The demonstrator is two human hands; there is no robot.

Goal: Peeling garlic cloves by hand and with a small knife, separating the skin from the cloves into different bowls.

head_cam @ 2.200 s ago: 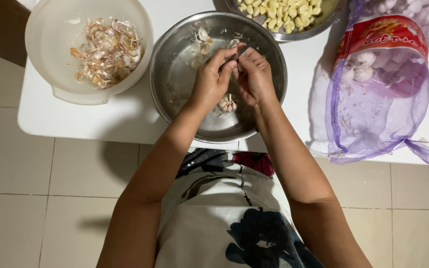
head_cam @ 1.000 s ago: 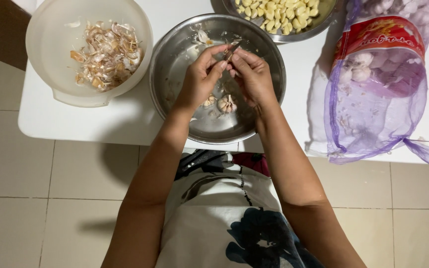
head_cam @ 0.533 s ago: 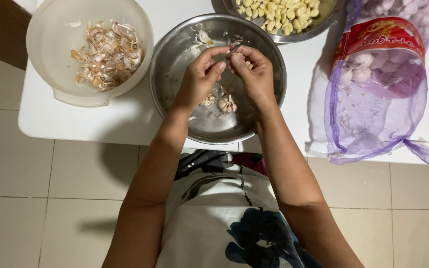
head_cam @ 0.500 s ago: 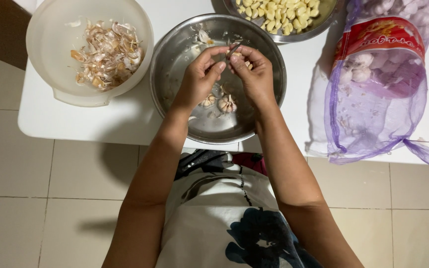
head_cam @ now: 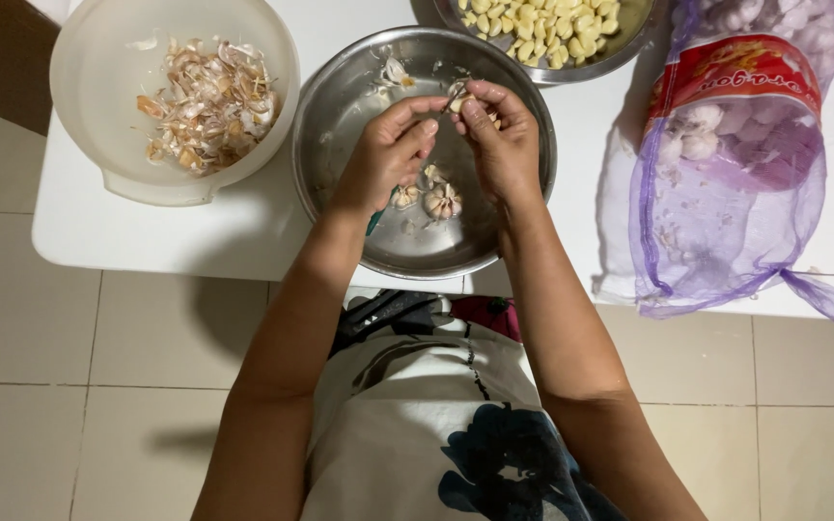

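Both my hands are over a steel bowl [head_cam: 332, 96] on a white table. My left hand [head_cam: 388, 154] grips a small knife; its green handle [head_cam: 375, 222] sticks out below the palm and its thin blade tip [head_cam: 455, 92] points at the clove. My right hand [head_cam: 506, 145] pinches a garlic clove [head_cam: 458, 104] between thumb and fingers, touching the blade tip. Under my hands, broken garlic heads [head_cam: 441, 201] and loose bits of skin lie on the bowl's bottom.
A white plastic bowl [head_cam: 79, 77] holding garlic skins [head_cam: 209, 106] stands at the left. A steel dish of peeled cloves [head_cam: 542, 24] sits at the far edge. A purple mesh bag [head_cam: 726, 164] of garlic heads lies on the right. The table's near edge [head_cam: 147, 253] meets a tiled floor.
My hands have shifted a little toward the bowl's far rim, and the fingers have kept working the clove against the blade. The bowls and the bag have not moved.
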